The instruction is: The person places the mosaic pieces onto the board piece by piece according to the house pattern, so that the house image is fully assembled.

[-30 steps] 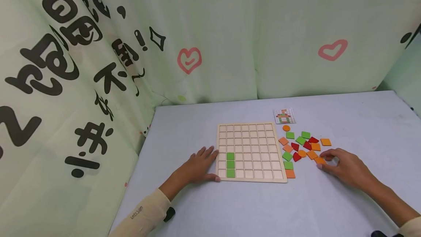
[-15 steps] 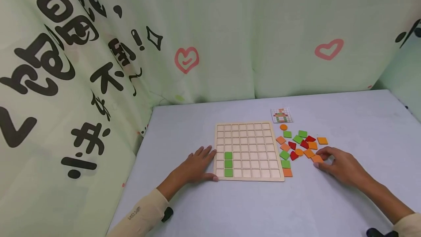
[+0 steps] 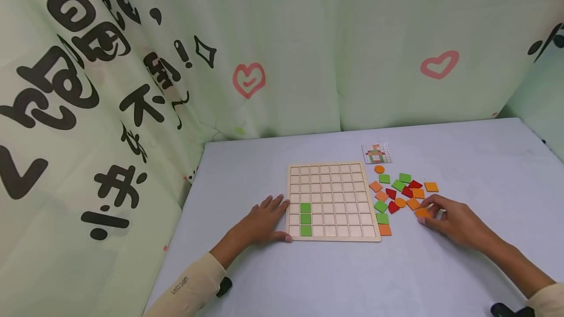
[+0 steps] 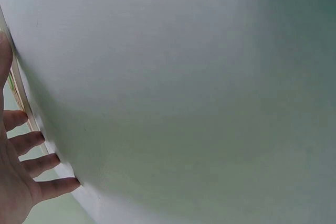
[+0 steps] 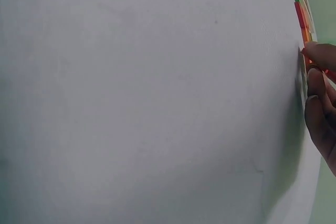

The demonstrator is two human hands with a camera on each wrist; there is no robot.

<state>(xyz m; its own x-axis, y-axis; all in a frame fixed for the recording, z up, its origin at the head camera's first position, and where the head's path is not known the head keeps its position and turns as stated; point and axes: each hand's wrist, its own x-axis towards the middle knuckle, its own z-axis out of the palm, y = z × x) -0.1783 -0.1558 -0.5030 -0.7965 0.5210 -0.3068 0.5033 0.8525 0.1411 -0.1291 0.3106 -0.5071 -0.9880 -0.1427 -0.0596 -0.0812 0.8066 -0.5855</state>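
Note:
In the head view a pale wooden grid board (image 3: 337, 239) lies on the table, with three green square tiles (image 3: 306, 218) stacked in one column at its lower left. My left hand (image 3: 260, 221) rests at the board's left edge, fingers spread and thumb at the near corner. The left wrist view shows those fingertips (image 4: 68, 183) along the edge. To the right of the board, my right hand (image 3: 458, 221) pinches an orange square tile (image 3: 422, 213) between thumb and fingers, at the near side of a loose group of tiles. Fingers partly cover that tile.
Loose green squares (image 3: 382, 218), red pieces (image 3: 393, 207), orange squares (image 3: 431, 187) and orange discs (image 3: 379, 169) lie beside the board. Behind them is a small pattern card (image 3: 376, 153). A printed curtain (image 3: 299, 62) hangs along the table's far edge.
The head view has shifted slightly, moving the scene a little left in the picture. Both hands keep nearly the same places, the right one still at the orange square tile.

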